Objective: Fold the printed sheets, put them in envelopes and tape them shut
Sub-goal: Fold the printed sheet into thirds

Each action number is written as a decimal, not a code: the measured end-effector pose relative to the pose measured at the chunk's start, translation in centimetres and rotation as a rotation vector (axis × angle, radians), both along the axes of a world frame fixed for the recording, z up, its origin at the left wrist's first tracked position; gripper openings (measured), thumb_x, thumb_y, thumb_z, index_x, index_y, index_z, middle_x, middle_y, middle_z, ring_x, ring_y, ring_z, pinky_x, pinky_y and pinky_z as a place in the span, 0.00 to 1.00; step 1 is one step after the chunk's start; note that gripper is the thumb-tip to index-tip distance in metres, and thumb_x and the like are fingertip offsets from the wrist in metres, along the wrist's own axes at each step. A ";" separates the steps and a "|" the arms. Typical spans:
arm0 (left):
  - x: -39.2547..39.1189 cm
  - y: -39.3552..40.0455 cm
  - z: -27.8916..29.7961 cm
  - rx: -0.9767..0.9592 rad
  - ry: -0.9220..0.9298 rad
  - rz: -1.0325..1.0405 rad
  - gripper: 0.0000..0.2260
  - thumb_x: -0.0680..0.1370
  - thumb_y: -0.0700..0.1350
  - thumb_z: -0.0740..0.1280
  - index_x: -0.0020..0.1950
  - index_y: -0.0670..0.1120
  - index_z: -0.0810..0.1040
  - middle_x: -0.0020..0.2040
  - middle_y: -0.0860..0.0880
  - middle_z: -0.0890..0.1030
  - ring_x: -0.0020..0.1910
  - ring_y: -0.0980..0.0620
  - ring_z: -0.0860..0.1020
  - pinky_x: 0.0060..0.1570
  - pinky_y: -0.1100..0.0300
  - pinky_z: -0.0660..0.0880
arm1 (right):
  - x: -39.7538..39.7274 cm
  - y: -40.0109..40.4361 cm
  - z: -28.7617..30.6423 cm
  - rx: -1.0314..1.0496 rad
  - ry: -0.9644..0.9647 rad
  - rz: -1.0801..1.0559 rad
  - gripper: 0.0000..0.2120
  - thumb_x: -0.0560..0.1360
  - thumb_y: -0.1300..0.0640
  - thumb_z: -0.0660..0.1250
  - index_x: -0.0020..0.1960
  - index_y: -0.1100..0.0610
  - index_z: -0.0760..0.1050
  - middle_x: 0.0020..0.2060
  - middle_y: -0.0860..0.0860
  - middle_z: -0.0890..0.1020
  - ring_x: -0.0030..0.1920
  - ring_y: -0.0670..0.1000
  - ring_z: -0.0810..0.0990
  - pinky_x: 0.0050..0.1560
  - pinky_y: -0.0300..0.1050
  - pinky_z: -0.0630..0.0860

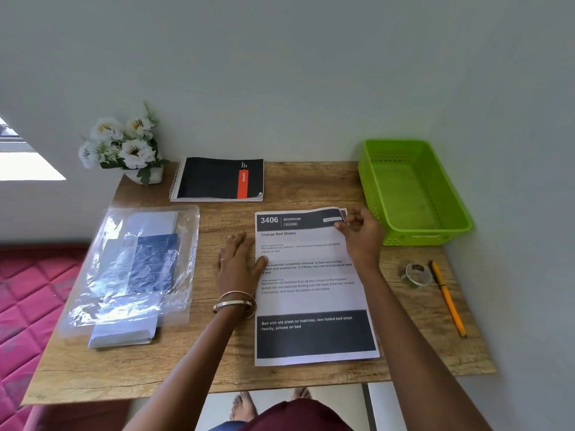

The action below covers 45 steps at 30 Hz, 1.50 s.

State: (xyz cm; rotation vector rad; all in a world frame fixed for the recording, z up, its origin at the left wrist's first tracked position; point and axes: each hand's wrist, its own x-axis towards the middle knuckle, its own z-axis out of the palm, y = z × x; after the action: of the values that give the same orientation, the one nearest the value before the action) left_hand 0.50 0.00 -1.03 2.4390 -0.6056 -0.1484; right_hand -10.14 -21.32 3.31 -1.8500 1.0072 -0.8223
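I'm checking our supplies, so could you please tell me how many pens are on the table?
1. The pen lies near the table's right edge, beside the roll of tape and in front of the green basket. Nothing suggests another, though the plastic bag could hide one.

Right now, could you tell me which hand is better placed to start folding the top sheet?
The right hand: it already pinches the printed sheet's far right corner, while the left hand lies flat at its left edge, steadying it.

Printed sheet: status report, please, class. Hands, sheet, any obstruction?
Left hand flat, thumb on printed sheet edge. Right hand pinches its far right corner. Sheet unfolded. Nothing in the way.
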 end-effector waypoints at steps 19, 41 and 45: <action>-0.3 -0.1 0.1 0.028 -0.026 -0.009 0.24 0.74 0.53 0.66 0.69 0.51 0.68 0.72 0.53 0.64 0.73 0.51 0.58 0.71 0.49 0.48 | 0.3 0.0 -0.8 0.111 0.055 -0.066 0.20 0.67 0.66 0.75 0.57 0.60 0.76 0.48 0.54 0.82 0.47 0.51 0.80 0.50 0.46 0.77; -0.6 0.3 0.7 -0.020 -0.036 -0.095 0.31 0.76 0.44 0.60 0.75 0.55 0.48 0.75 0.47 0.60 0.74 0.48 0.56 0.72 0.44 0.51 | -5.4 1.3 -2.7 -0.213 0.181 0.162 0.24 0.63 0.81 0.58 0.50 0.63 0.81 0.57 0.60 0.81 0.60 0.57 0.78 0.65 0.43 0.68; 0.6 1.7 0.5 -0.197 -0.039 -0.281 0.24 0.72 0.49 0.50 0.67 0.50 0.71 0.75 0.47 0.60 0.73 0.48 0.58 0.70 0.41 0.54 | -5.3 2.2 -2.5 -0.333 0.469 0.326 0.30 0.60 0.79 0.58 0.59 0.63 0.78 0.66 0.60 0.74 0.69 0.60 0.69 0.70 0.56 0.62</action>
State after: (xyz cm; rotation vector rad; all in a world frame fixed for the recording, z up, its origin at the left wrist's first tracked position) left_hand 1.09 1.74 -0.53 2.1628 -0.9338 -0.1476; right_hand -15.42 -19.14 0.79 -2.4879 0.8400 -0.3781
